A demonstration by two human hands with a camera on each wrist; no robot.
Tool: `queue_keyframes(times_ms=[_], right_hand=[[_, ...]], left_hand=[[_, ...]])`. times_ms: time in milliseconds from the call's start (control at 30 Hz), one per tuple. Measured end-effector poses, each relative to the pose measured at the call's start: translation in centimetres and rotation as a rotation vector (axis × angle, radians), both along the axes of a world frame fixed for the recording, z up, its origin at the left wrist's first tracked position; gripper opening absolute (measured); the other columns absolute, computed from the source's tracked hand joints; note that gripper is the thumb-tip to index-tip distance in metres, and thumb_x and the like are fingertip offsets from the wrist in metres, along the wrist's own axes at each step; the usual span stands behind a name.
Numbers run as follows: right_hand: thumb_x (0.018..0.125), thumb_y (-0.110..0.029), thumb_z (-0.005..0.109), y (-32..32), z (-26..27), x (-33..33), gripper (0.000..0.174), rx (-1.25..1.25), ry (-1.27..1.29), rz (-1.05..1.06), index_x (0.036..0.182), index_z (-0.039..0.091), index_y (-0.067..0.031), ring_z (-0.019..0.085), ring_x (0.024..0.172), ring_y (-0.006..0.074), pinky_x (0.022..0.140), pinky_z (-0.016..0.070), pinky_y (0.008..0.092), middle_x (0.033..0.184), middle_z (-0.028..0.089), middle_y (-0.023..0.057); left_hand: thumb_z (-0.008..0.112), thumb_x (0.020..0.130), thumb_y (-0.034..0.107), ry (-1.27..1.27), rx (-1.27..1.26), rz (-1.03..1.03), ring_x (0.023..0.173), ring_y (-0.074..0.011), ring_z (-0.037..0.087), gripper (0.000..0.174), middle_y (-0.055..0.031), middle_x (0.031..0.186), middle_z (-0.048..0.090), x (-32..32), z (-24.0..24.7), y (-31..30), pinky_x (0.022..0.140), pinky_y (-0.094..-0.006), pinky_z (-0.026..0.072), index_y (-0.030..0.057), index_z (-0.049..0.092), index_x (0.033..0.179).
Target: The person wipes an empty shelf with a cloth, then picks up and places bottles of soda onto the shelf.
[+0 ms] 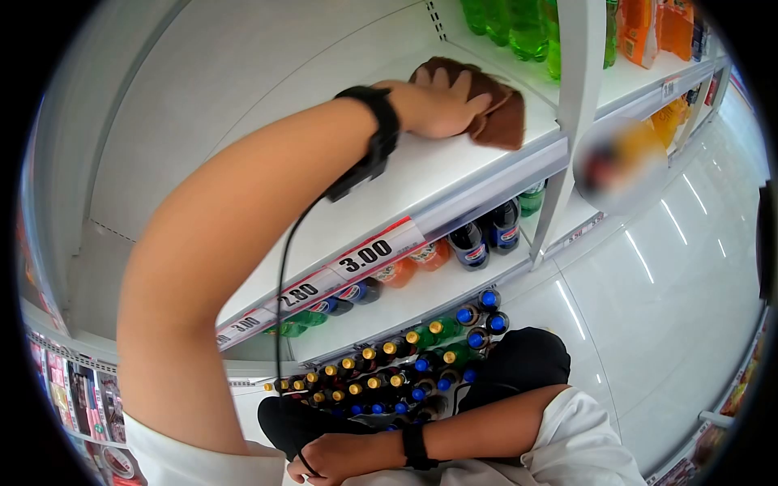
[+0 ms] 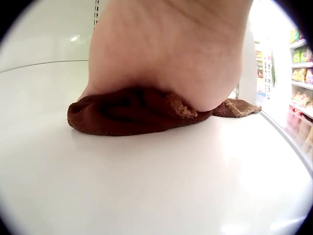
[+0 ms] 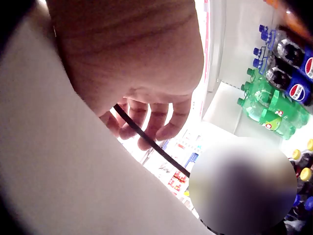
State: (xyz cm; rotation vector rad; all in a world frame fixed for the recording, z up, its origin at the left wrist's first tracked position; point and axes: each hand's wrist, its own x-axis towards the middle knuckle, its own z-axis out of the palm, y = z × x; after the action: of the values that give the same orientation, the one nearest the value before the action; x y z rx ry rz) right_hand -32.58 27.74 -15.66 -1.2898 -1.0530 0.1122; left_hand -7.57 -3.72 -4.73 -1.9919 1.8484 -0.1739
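Note:
My left hand (image 1: 444, 107) presses a folded brown cloth (image 1: 504, 121) onto the white shelf (image 1: 356, 212), fingers spread over the top of it. In the left wrist view, the heel of this hand bears on the bunched cloth (image 2: 115, 117), which lies flat against the shelf surface. My right hand (image 1: 340, 458) is low in front of my body, near my knee. A thin black cable (image 3: 146, 138) crosses its loosely bent fingers (image 3: 168, 125) in the right wrist view.
Price labels (image 1: 365, 255) line the shelf's front edge. Below stand dark cola bottles (image 1: 468, 245), orange bottles and several capped bottles (image 1: 369, 354) near my legs. A white upright post (image 1: 579, 73) borders the shelf at right, with green bottles (image 1: 527, 32) behind.

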Motion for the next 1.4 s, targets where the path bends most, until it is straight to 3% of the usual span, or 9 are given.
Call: queue_keyframes(times_ms=[33, 100, 167, 233, 367, 500, 633, 833, 1400], right_hand=[[0.085, -0.014, 0.06, 0.1, 0.0, 0.0, 0.013, -0.035, -0.003, -0.008, 0.094, 0.055, -0.0069, 0.062, 0.074, 0.0349, 0.065, 0.0474, 0.0437, 0.074, 0.061, 0.0152], [0.085, -0.015, 0.06, -0.1, 0.4, 0.0, 0.013, -0.041, 0.021, 0.026, 0.094, 0.056, -0.0069, 0.062, 0.076, 0.0344, 0.067, 0.0473, 0.0434, 0.076, 0.061, 0.0153], [0.086, -0.015, 0.06, 0.0, 0.4, -0.2, 0.013, -0.054, 0.043, 0.073, 0.094, 0.056, -0.0069, 0.062, 0.079, 0.0339, 0.069, 0.0473, 0.0431, 0.078, 0.061, 0.0155], [0.086, -0.016, 0.059, 0.3, 0.2, -0.2, 0.014, -0.037, 0.035, 0.079, 0.095, 0.057, -0.0065, 0.062, 0.082, 0.0332, 0.073, 0.0471, 0.0424, 0.081, 0.062, 0.0155], [0.087, -0.017, 0.059, 0.9, -0.4, -0.5, 0.014, -0.019, 0.011, 0.085, 0.095, 0.057, -0.0055, 0.062, 0.083, 0.0329, 0.074, 0.0471, 0.0422, 0.081, 0.062, 0.015], [0.087, -0.015, 0.057, -0.1, 0.0, -1.0, 0.012, -0.068, 0.031, 0.089, 0.095, 0.057, -0.0057, 0.061, 0.083, 0.0308, 0.074, 0.0478, 0.0404, 0.083, 0.062, 0.0128], [0.089, -0.014, 0.056, -0.7, 0.5, -1.4, 0.013, -0.106, 0.039, 0.089, 0.098, 0.056, -0.0055, 0.061, 0.083, 0.029, 0.075, 0.0482, 0.0385, 0.086, 0.062, 0.011], [0.086, -0.012, 0.058, -1.5, 1.9, -1.6, 0.01, -0.147, 0.024, 0.078, 0.093, 0.055, -0.0052, 0.062, 0.082, 0.0301, 0.071, 0.0488, 0.0398, 0.081, 0.061, 0.0108], [0.089, -0.019, 0.066, 0.6, 0.7, -1.4, 0.025, -0.269, -0.03, 0.01, 0.111, 0.06, -0.0085, 0.06, 0.079, 0.0241, 0.074, 0.0488, 0.0366, 0.079, 0.061, 0.0053]], left_hand=[[0.041, 0.093, 0.019, -0.122, 0.059, -0.144, 0.125, -0.0503, 0.037, 0.046, -0.0338, 0.145, 0.027, -0.9, 1.2, 2.2, 0.107, -0.0587, 0.0255, 0.012, 0.04, 0.139], [0.033, 0.096, 0.054, -0.15, 0.143, -0.172, 0.139, -0.0489, 0.02, 0.071, -0.0273, 0.153, 0.019, 0.2, 1.1, 4.2, 0.111, -0.0595, 0.0216, 0.0094, 0.021, 0.151], [0.037, 0.095, 0.056, 0.31, -0.067, 0.148, 0.138, -0.0457, 0.019, 0.073, -0.0249, 0.147, 0.025, 0.5, 0.9, 6.9, 0.108, -0.0611, 0.0286, 0.0117, 0.021, 0.151], [0.036, 0.095, 0.057, 0.307, -0.063, 0.213, 0.139, -0.0445, 0.018, 0.075, -0.0239, 0.148, 0.024, 0.9, 1.4, 10.1, 0.108, -0.0603, 0.0299, 0.0097, 0.021, 0.15], [0.056, 0.088, 0.019, -0.007, 0.043, -0.209, 0.133, -0.0548, 0.022, 0.055, -0.0289, 0.149, 0.02, 8.0, 0.3, 18.9, 0.103, -0.0646, 0.0345, 0.0241, 0.038, 0.139], [0.057, 0.084, 0.013, 0.0, 0.125, 0.027, 0.134, -0.0521, 0.024, 0.061, -0.035, 0.146, 0.022, 11.9, 0.6, 29.3, 0.111, -0.0624, 0.0155, 0.0119, 0.037, 0.141], [0.047, 0.087, 0.006, -0.049, 0.178, 0.386, 0.134, -0.0498, 0.023, 0.055, -0.0308, 0.148, 0.02, 13.4, 0.2, 40.1, 0.111, -0.0585, 0.0227, 0.0016, 0.033, 0.14], [0.045, 0.088, 0.009, -0.034, 0.25, 0.901, 0.136, -0.0516, 0.023, 0.06, -0.0316, 0.15, 0.016, 11.3, 1.1, 49.0, 0.111, -0.0593, 0.0245, 0.0036, 0.028, 0.145], [0.033, 0.099, 0.023, 0.028, 0.275, 1.42, 0.143, -0.0453, 0.017, 0.062, -0.0188, 0.159, 0.007, 9.6, 1.9, 63.8, 0.116, -0.0538, 0.0219, 0.0227, 0.006, 0.154]])
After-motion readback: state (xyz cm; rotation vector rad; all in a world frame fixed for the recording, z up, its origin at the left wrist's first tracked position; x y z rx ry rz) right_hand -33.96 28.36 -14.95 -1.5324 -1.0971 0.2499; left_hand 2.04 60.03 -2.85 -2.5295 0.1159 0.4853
